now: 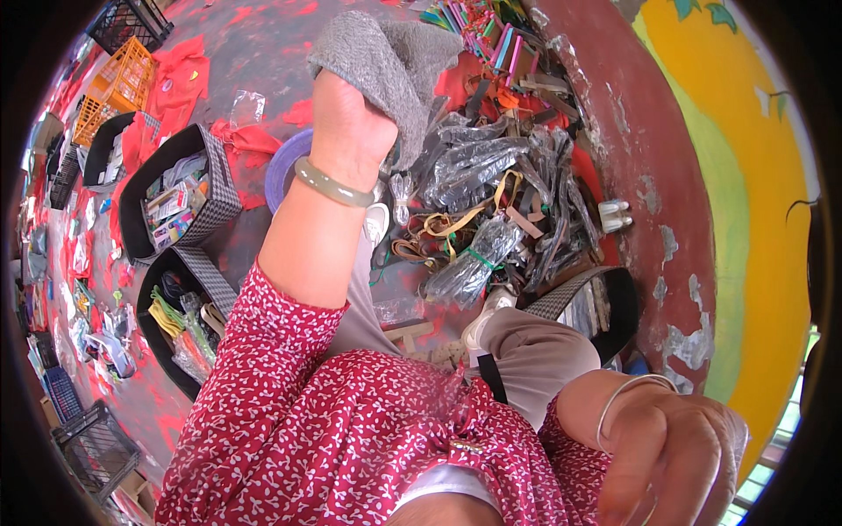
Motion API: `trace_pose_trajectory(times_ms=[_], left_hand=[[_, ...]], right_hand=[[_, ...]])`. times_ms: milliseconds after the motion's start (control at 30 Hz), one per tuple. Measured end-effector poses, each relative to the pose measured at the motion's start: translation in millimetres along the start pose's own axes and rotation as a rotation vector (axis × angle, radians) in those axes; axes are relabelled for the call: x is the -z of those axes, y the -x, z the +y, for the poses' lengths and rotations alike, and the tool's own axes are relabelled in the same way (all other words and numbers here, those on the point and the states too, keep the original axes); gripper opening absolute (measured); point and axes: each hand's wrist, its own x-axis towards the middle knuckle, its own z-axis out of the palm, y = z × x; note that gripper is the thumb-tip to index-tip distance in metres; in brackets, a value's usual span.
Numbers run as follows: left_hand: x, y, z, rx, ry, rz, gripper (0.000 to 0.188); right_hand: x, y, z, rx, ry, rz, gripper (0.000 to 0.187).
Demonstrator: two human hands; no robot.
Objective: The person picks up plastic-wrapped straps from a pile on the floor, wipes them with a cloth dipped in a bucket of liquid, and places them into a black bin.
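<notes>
My left hand (pixel 351 123) is stretched out ahead, a pale green bangle on its wrist. A thick grey cloth (pixel 377 66) wraps over its fingers and hangs down beside it; the fingers themselves are hidden under the cloth. Beyond the cloth's lower end lies a heap of dark straps in clear plastic wrapping (pixel 478 167). At the lower right, close to the camera, is my right hand (pixel 680 447), wearing a thin metal bangle. Its fingers point downward, somewhat bent and apart, with nothing visible in them; the tips are partly cut off.
Black bins of packaged goods (pixel 180 188) and folded items (pixel 189 320) stand on the left. A purple basin rim (pixel 285 167) shows behind my left forearm. An orange crate (pixel 114 88) is farther back. Another bin (pixel 605 307) sits by the peeling painted wall (pixel 649 193).
</notes>
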Motion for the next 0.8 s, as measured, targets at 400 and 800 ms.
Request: trace_pose_trajectory(times_ms=[400, 800], left_hand=[[4, 3, 7, -0.013, 0.108, 0.125, 0.03], [10, 17, -3, -0.027, 0.164, 0.237, 0.04]], right_hand=[[101, -25, 92, 0.41, 0.051, 0.432, 0.022], [349, 166, 485, -0.963, -0.238, 1.582, 0.028]])
